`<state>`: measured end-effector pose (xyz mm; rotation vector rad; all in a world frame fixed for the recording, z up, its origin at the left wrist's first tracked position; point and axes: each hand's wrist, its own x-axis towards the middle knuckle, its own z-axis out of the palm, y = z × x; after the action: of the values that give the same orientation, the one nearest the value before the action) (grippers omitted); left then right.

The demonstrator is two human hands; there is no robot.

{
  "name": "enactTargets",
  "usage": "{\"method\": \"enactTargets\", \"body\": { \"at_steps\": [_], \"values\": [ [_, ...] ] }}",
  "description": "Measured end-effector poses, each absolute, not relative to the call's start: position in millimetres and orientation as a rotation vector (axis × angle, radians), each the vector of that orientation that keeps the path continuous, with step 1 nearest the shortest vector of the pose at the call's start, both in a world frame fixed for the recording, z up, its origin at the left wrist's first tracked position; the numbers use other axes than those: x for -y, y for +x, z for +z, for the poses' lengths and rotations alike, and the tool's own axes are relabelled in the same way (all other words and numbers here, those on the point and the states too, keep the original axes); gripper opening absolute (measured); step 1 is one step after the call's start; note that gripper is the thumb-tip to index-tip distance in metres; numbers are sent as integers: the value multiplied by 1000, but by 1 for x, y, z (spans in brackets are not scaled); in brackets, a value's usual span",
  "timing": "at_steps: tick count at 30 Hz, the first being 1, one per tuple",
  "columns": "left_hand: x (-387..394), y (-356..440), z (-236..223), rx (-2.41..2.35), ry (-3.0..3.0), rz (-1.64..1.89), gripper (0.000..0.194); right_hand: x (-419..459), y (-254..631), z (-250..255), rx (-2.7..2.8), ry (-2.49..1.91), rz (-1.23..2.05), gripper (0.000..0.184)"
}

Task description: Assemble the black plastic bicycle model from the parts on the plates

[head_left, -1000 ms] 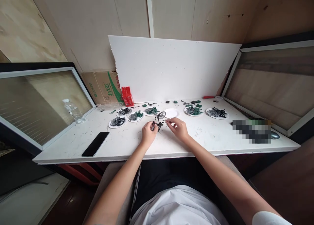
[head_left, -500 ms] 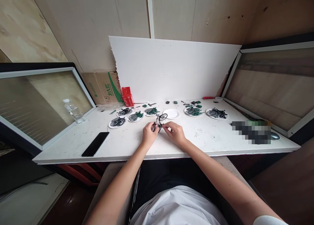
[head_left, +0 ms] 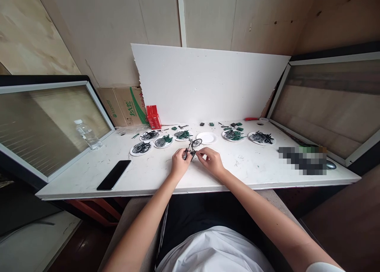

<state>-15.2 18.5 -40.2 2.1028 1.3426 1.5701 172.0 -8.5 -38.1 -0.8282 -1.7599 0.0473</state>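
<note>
Over the middle of the white table (head_left: 255, 169) my left hand (head_left: 179, 163) is closed on a small black model bicycle (head_left: 191, 147), holding it by its lower frame. One spoked wheel sticks up above my fingers. My right hand (head_left: 211, 161) pinches the same model from the right side, its fingertips touching the frame. Just behind the model lies an empty white paper plate (head_left: 207, 137).
Several paper plates with black and green parts (head_left: 141, 147) (head_left: 261, 137) line the back of the table. A black phone (head_left: 114, 174) lies at the left front, a water bottle (head_left: 85, 134) further left, a red box (head_left: 154, 116) by the white board.
My right hand moved left from beside the model and closed its fingertips on it. My left hand stayed on the model. The view dropped slightly.
</note>
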Motion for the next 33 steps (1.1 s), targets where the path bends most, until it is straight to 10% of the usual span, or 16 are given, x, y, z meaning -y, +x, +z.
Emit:
{"method": "enactTargets", "body": {
  "at_steps": [33],
  "values": [
    [-18,-15,-41,-1392,2101,1608,12,9,171,-37,1773,-895,115,15]
  ]
}}
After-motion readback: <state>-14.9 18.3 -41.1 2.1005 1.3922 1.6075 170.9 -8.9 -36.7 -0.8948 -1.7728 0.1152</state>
